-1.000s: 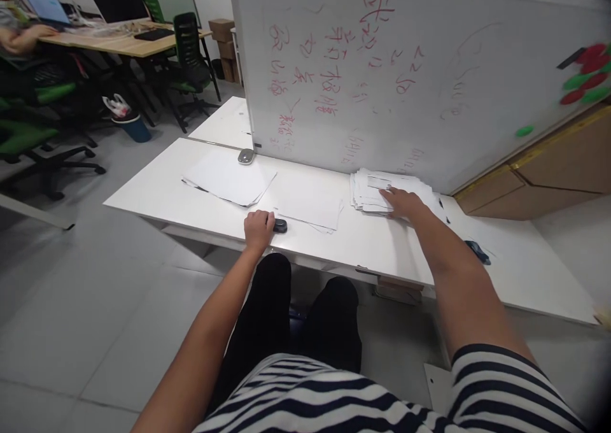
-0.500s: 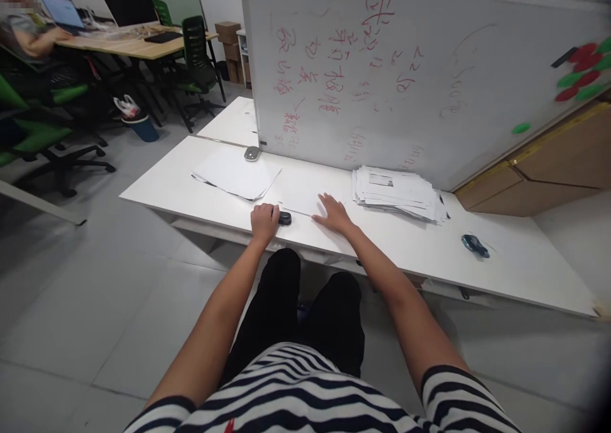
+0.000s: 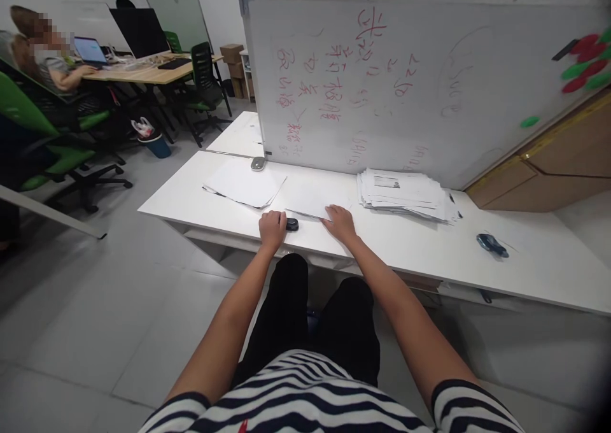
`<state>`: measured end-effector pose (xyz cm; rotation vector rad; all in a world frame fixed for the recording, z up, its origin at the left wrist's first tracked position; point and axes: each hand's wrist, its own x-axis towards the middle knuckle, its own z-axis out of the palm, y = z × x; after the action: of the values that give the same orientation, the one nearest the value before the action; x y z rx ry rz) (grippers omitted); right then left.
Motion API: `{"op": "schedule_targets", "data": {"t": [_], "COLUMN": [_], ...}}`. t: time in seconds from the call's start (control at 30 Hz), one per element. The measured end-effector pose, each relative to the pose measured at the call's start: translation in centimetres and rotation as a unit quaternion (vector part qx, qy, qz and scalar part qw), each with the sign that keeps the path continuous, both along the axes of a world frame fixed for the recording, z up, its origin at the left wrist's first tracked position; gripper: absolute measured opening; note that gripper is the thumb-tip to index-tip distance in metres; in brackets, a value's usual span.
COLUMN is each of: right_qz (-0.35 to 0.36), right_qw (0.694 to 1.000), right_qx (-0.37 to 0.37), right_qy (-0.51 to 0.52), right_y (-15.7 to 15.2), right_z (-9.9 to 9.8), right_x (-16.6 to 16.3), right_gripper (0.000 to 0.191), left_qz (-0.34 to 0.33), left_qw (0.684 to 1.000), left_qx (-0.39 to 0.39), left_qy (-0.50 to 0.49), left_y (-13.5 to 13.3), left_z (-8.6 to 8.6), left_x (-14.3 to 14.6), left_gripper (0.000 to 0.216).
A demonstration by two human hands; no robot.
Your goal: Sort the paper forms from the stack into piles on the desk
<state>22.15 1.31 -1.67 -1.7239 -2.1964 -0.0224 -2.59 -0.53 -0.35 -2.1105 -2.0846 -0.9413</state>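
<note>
Our left grip (image 3: 273, 228) is clenched on a small black object (image 3: 293, 225) at the near edge of the white worktop (image 3: 184, 200); our right grip (image 3: 340, 221), just beside, lies released, flat on a loose sheet (image 3: 308, 202). Beyond them stands a whiteboard (image 3: 429, 70), grey floor (image 3: 95, 293) below.

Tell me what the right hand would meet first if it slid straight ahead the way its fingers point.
The loose white paper sheet: the right hand seems to touch its near edge. Beyond that sheet, probably the foot of the big whiteboard with red writing, though depth is unclear.
</note>
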Motion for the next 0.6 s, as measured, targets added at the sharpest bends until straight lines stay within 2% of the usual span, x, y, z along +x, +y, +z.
{"op": "schedule_targets", "data": {"t": [0.13, 0.3, 0.6], "right_qz": [-0.08, -0.101, -0.107], "right_qw": [0.994, 0.982, 0.981], "right_qx": [-0.075, -0.154, -0.137], "right_qy": [0.005, 0.043, 0.089], "right_y": [0.6, 1.2, 1.5], "right_z": [0.3, 0.5, -0.2], "right_x": [0.0, 0.1, 0.0], "right_gripper": [0.063, 0.065, 0.054], "left_qz": [0.002, 0.003, 0.0], "left_qw": [1.0, 1.0, 1.0], "left_qx": [0.003, -0.001, -0.012], "left_qy": [0.001, 0.001, -0.022], "left_y": [0.0, 0.0, 0.0], "left_z": [-0.1, 0.0, 0.1], "left_x": [0.0, 0.1, 0.2], "left_gripper": [0.033, 0.034, 0.034]}}
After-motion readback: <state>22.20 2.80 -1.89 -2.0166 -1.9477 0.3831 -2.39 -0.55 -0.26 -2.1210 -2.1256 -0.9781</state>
